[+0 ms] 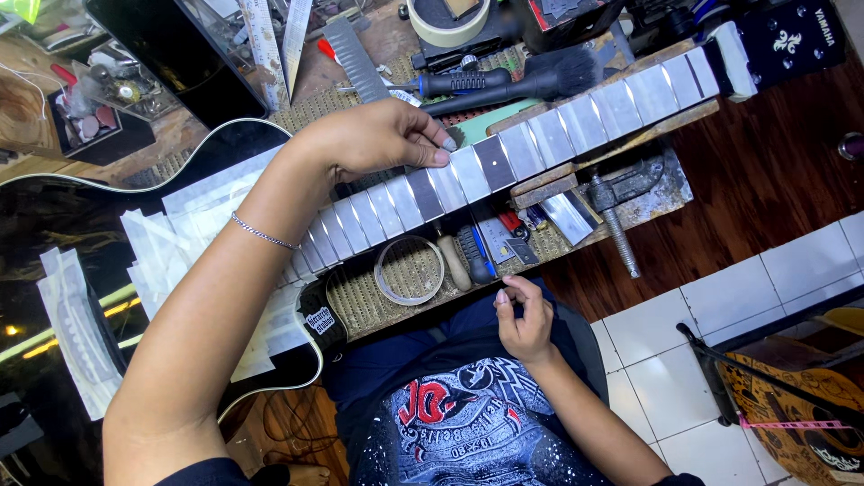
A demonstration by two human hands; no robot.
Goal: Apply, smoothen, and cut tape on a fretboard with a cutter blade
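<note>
2 hands [378, 139] — 2 guitars [558, 135]

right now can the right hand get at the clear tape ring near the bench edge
Probably yes. The right hand hangs with fingers pinched by the bench edge, and the tape ring lies flat and uncovered just beside it, with only small tools between them.

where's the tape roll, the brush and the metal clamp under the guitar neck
tape roll [409, 270], head view, on its clear rim at the bench edge
brush [565, 74], head view, on the dark bristles
metal clamp [621, 211], head view, on the threaded screw below the neck
</note>
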